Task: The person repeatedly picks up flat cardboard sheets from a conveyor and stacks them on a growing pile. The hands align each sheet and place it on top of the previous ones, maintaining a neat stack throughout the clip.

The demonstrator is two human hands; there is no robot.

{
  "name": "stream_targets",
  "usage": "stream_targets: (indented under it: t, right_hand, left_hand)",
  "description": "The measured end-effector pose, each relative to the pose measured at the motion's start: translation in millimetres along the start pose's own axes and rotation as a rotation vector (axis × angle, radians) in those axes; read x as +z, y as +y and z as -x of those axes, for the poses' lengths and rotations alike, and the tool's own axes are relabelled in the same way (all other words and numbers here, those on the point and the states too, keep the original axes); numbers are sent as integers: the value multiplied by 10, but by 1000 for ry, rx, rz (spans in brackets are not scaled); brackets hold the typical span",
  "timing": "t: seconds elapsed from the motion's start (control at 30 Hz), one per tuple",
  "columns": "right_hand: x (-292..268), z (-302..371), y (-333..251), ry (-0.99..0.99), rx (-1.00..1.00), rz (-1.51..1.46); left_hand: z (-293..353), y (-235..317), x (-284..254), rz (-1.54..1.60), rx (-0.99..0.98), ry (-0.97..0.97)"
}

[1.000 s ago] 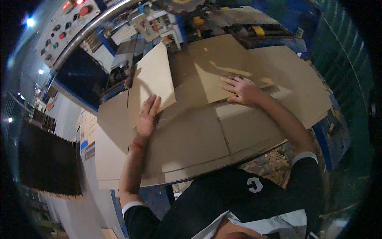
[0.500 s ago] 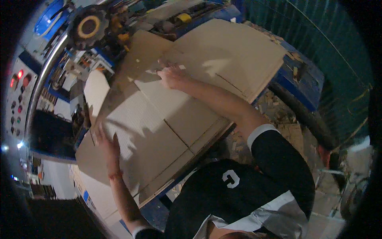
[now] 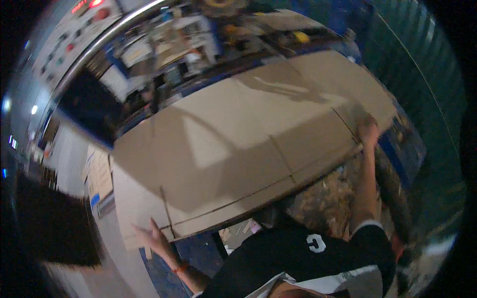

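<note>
A wide brown cardboard sheet [image 3: 218,164] with dark slots and crease lines lies across the blue machine bed in front of me. At its near left corner is my left hand [image 3: 158,242], the thumb and fingers spread apart over the edge. Toward the right end, my right hand [image 3: 368,130] is closed around the sheet's near edge; its fingers are somewhat blurred. Shadows of my arms and head fall over the board. Whether more sheets lie beneath it cannot be told.
Beyond the sheet runs machinery with a metal rail [image 3: 107,42] and a control panel [image 3: 74,37] with buttons and a red light. Cardboard scraps [image 3: 323,201] litter the area below the near edge. A green corrugated wall [image 3: 422,84] stands at right.
The smaller white-looking flap and the angled board at the far left no longer show. My right hand has moved from mid-sheet to the right near edge, my left toward the near left corner. The view has turned.
</note>
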State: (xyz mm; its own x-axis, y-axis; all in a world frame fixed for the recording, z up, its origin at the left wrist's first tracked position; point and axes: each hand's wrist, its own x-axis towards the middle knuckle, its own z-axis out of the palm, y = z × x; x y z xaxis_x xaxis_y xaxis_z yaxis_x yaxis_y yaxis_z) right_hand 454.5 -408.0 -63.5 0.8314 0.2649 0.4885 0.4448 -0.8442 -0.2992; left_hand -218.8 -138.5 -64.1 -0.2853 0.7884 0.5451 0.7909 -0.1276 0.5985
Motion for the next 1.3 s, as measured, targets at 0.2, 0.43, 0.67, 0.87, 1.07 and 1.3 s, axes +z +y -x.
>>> stream_targets:
  t: [0.2, 0.43, 0.67, 0.87, 1.07, 1.3]
  right_hand:
    - [308, -445, 150, 619, 241, -1079]
    - [-649, -683, -213, 194, 92, -1548]
    - [-1509, 760, -580, -237, -217, -712]
    - [-1310, 1045, -644, -462, -1212, -345]
    - [-1195, 907, -682, -506, -1273, -390]
    - [-902, 364, -1026, -642, -1241, -354]
  left_hand:
    - [-193, -20, -105, 758, -294, 370]
    - [-595, 152, -150, 1164, -545, 25]
    - [240, 702, -665, 634, -27, -211]
    - [601, 1486, -463, 26, 800, -703]
    - [563, 1671, -412, -65, 920, -777]
    - [263, 1684, -68, -29, 883, -697]
